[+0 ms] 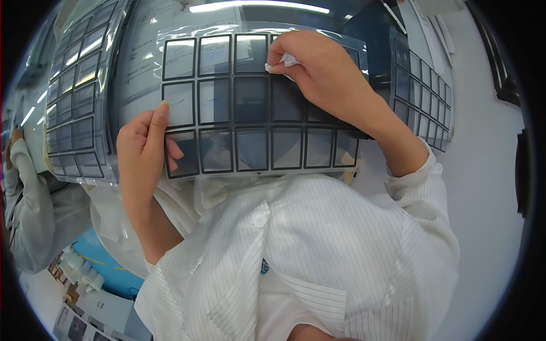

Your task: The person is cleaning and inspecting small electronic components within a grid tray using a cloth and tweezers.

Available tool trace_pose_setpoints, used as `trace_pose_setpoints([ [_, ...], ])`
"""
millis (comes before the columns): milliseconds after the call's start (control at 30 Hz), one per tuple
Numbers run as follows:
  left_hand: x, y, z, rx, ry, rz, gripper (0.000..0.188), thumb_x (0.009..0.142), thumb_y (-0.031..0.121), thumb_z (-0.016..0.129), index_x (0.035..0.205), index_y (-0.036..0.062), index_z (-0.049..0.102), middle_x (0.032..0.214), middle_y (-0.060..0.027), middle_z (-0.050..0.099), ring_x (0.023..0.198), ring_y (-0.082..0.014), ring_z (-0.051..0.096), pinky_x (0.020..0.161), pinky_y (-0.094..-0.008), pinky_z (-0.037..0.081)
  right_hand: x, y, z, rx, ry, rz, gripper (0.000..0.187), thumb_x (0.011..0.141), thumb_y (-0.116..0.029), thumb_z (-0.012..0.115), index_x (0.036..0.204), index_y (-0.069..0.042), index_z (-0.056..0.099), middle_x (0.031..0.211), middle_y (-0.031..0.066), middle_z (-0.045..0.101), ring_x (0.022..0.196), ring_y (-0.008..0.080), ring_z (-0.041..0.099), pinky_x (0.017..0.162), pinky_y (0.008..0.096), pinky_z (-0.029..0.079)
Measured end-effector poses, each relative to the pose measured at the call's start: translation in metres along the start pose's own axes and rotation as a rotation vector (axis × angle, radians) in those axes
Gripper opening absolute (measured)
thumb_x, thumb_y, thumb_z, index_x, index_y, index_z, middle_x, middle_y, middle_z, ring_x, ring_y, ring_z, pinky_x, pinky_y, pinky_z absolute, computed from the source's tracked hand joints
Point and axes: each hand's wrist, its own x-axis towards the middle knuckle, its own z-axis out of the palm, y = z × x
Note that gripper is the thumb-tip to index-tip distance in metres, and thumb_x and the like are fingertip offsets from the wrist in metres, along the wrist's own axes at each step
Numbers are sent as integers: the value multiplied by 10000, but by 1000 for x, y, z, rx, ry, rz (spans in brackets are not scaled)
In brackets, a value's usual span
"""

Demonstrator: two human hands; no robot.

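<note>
A clear plastic sheet (261, 85) with rows of black-framed rectangular panes lies in front of me, its near edge close to my shirt. My left hand (149, 136) grips the sheet's left edge, the thumb on top and fingertips showing through from underneath. Over the upper right part of the sheet, my right hand (310, 65) pinches a small crumpled white wipe (289, 59). A corner of the wipe is at a pane in the top row. My right hand and wrist hide several panes.
Similar framed sheets lie in a stack at the left (79, 85) and another at the right (424, 91). Papers (142, 51) with print lie beyond the sheet. A co-worker's grey sleeve (34, 199) shows at the far left. A blue surface (108, 261) is at the lower left.
</note>
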Motion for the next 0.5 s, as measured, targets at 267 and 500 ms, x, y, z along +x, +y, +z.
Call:
trace_pose_setpoints([
  [267, 2, -5, -3, -9, -24, 21, 430, 1007, 343, 551, 737, 14, 614, 503, -26, 549, 378, -65, 457, 375, -220, 331, 4, -11, -6, 104, -121, 38, 91, 844, 3, 651, 903, -28, 589, 835, 88, 656, 805, 252, 642, 734, 335, 495],
  [500, 2, -6, -4, -5, -31, 27, 439, 1007, 342, 552, 715, 17, 602, 498, -28, 546, 381, -65, 461, 375, -222, 330, 35, -12, 13, 199, -4, -19, 89, 819, -53, 673, 859, -24, 600, 828, 130, 668, 817, 306, 662, 699, 381, 504],
])
